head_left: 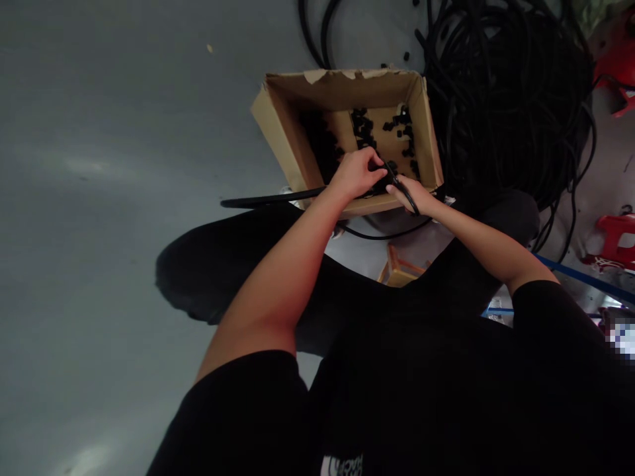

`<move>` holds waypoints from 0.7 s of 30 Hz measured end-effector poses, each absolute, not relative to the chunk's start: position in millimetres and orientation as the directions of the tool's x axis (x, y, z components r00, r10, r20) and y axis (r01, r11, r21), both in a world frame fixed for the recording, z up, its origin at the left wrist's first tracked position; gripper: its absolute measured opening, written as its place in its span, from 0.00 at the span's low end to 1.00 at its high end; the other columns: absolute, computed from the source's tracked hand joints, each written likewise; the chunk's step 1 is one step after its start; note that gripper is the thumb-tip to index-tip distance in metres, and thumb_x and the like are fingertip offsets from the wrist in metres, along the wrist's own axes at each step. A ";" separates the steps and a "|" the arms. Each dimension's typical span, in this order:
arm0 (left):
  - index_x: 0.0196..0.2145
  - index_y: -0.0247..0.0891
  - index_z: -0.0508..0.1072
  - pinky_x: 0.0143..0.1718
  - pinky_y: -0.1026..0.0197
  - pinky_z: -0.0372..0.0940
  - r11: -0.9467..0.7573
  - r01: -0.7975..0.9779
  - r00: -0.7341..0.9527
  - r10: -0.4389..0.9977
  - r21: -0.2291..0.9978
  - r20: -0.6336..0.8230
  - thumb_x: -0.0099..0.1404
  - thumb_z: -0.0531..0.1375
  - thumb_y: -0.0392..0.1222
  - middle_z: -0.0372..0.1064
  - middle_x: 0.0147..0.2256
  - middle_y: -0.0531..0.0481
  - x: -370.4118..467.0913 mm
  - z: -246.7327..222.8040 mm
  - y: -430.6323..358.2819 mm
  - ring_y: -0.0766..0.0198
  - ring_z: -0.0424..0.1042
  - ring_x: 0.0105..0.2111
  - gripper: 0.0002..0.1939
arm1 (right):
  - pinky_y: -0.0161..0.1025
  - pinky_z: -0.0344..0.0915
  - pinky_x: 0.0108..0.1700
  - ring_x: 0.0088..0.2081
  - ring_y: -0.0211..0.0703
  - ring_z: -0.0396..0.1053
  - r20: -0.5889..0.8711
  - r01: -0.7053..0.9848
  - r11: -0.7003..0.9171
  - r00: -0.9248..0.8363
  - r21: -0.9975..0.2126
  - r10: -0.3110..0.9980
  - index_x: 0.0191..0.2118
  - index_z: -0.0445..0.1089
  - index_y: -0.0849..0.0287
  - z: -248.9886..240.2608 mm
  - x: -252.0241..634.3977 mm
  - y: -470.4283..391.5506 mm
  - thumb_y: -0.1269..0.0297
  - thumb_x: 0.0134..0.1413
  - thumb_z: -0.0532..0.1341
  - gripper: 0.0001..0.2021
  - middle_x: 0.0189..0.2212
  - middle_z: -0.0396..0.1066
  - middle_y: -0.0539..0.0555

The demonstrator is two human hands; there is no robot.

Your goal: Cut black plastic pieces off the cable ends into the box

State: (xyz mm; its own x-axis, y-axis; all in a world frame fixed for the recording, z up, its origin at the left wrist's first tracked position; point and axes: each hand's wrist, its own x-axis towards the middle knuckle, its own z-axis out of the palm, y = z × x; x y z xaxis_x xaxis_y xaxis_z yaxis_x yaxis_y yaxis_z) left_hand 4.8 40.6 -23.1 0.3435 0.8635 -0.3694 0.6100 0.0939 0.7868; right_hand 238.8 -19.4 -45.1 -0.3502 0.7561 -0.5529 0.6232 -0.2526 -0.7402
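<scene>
Over the near side of a cardboard box (292, 132), my left hand (354, 175) is closed around a black hose-like strip (278, 198), whose length runs out leftward past my wrist. My right hand (414, 193) grips a pair of black-handled scissors (409, 198), with the blades pointing up and left, close to my left fingertips. Whether the blades touch the strip I cannot tell. Inside the box lie many small black pieces (364, 129), heaped darkest along the left wall.
A large tangled pile of black hose (516, 112) lies on the floor right of the box. Red plastic stools (615, 238) stand at the far right. Part of a wooden stool (399, 268) shows between my legs. Grey floor (109, 198) spreads out on the left.
</scene>
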 end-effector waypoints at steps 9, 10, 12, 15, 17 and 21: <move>0.40 0.42 0.75 0.52 0.50 0.82 0.362 0.412 0.361 0.778 0.836 -0.515 0.71 0.75 0.34 0.81 0.35 0.49 11.5 -36.1 36.8 0.51 0.86 0.40 0.12 | 0.58 0.81 0.62 0.51 0.61 0.81 -0.562 0.698 -0.196 -0.345 -0.689 0.752 0.55 0.67 0.51 -60.0 242.4 -12.9 0.39 0.78 0.66 0.21 0.47 0.81 0.59; 0.40 0.41 0.74 0.50 0.51 0.82 0.392 0.375 0.364 0.771 0.840 -0.522 0.71 0.75 0.34 0.81 0.35 0.49 11.2 -38.0 37.7 0.53 0.85 0.38 0.13 | 0.58 0.80 0.62 0.51 0.61 0.81 -0.547 0.705 -0.173 -0.346 -0.688 0.763 0.54 0.68 0.51 -60.8 243.2 -11.5 0.39 0.79 0.66 0.20 0.46 0.81 0.58; 0.40 0.40 0.75 0.47 0.55 0.82 0.431 0.330 0.362 0.764 0.840 -0.534 0.74 0.75 0.34 0.83 0.36 0.48 9.1 -39.9 40.9 0.58 0.84 0.36 0.12 | 0.56 0.80 0.61 0.49 0.60 0.80 -0.516 0.714 -0.136 -0.347 -0.687 0.783 0.50 0.67 0.50 -58.9 244.3 -9.7 0.37 0.79 0.66 0.21 0.42 0.79 0.56; 0.41 0.40 0.76 0.43 0.60 0.81 0.466 0.292 0.355 0.759 0.836 -0.547 0.76 0.75 0.35 0.84 0.38 0.46 4.9 -40.8 45.9 0.62 0.83 0.34 0.11 | 0.50 0.79 0.55 0.44 0.54 0.78 -0.517 0.715 -0.147 -0.332 -0.684 0.789 0.45 0.64 0.49 -48.7 243.9 -10.2 0.34 0.79 0.68 0.24 0.37 0.75 0.52; 0.43 0.40 0.75 0.43 0.59 0.82 0.469 0.281 0.355 0.759 0.837 -0.545 0.76 0.76 0.37 0.84 0.38 0.47 2.5 -42.2 47.4 0.62 0.83 0.34 0.12 | 0.46 0.78 0.49 0.38 0.49 0.77 -0.565 0.699 -0.213 -0.320 -0.683 0.760 0.46 0.63 0.49 -40.9 242.7 -12.1 0.37 0.81 0.68 0.23 0.35 0.73 0.49; 0.47 0.41 0.77 0.53 0.48 0.86 0.351 0.362 0.377 0.792 0.864 -0.480 0.69 0.81 0.41 0.82 0.41 0.49 -0.9 -43.9 47.1 0.54 0.86 0.42 0.18 | 0.40 0.75 0.42 0.30 0.40 0.73 -0.638 0.620 -0.362 -0.302 -0.696 0.709 0.52 0.61 0.49 -34.9 240.3 -14.9 0.50 0.86 0.66 0.14 0.35 0.71 0.44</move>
